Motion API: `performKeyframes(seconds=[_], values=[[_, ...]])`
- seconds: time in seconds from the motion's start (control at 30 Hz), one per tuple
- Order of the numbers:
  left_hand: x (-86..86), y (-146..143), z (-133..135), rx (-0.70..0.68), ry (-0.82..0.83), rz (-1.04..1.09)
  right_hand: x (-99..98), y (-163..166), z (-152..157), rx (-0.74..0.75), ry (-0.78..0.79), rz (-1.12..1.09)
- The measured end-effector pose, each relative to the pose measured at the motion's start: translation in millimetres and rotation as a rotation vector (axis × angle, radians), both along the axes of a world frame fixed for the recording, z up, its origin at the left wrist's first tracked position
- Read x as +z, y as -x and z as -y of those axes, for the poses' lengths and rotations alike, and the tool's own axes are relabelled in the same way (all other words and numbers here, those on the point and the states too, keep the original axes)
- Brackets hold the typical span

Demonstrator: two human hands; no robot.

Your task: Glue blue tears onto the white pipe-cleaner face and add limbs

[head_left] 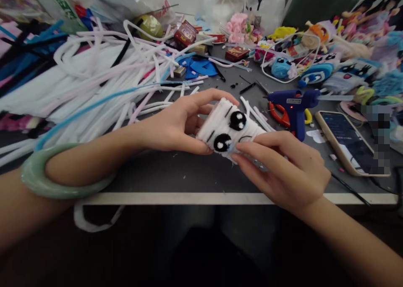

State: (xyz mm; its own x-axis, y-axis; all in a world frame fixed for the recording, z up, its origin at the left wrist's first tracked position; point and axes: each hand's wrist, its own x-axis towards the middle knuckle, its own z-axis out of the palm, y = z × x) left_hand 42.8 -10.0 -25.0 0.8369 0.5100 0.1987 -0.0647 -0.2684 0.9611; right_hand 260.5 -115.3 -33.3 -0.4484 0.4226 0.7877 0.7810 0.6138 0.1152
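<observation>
On your table (157,173), white stems (103,68) heap well left of the glue gun (294,104). Your left hand (171,125) is left of that gun, your right hand (289,173) in front, a phone (349,144) to its right. Left of the gun, left fingers grip one end of the white toy (229,131) and right fingertips pinch its side beside a black eye (218,143).
</observation>
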Motion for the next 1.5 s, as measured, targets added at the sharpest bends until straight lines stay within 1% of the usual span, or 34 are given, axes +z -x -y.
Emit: performKeyframes(seconds=[0.13, 0.27, 0.57, 0.63, 0.73, 0.9, 0.97, 1.13, 1.5], values=[[0.8, 0, 2, 0.017, 0.024, -0.046, -2.1, 1, -1, 0.015, 0.027, -0.021], [-0.4, -1, 2, 0.035, 0.030, -0.041, -5.0, 1, -1, 0.009, 0.035, -0.037], [-3.0, -4, 3, 0.122, -0.045, -0.052, -9.6, 7, -2, -0.044, 0.056, -0.085], [-4.5, -4, 2, 0.123, -0.033, -0.046, -10.5, 8, -2, -0.055, 0.067, -0.101], [-6.7, -4, 0, 0.119, -0.003, -0.040, -11.0, 9, -3, -0.035, 0.111, -0.137], [-8.5, -3, -2, 0.128, -0.027, -0.067, -11.7, 8, -4, -0.014, 0.117, -0.198], [-8.2, -3, -2, 0.129, -0.011, -0.075, -11.9, 8, -3, -0.017, 0.131, -0.211], [-6.6, -3, 1, 0.139, 0.039, -0.079, -12.6, 9, -3, -0.015, 0.145, -0.203], [-7.1, -4, 0, 0.147, 0.016, -0.084, -13.9, 8, -2, -0.019, 0.112, -0.161]])
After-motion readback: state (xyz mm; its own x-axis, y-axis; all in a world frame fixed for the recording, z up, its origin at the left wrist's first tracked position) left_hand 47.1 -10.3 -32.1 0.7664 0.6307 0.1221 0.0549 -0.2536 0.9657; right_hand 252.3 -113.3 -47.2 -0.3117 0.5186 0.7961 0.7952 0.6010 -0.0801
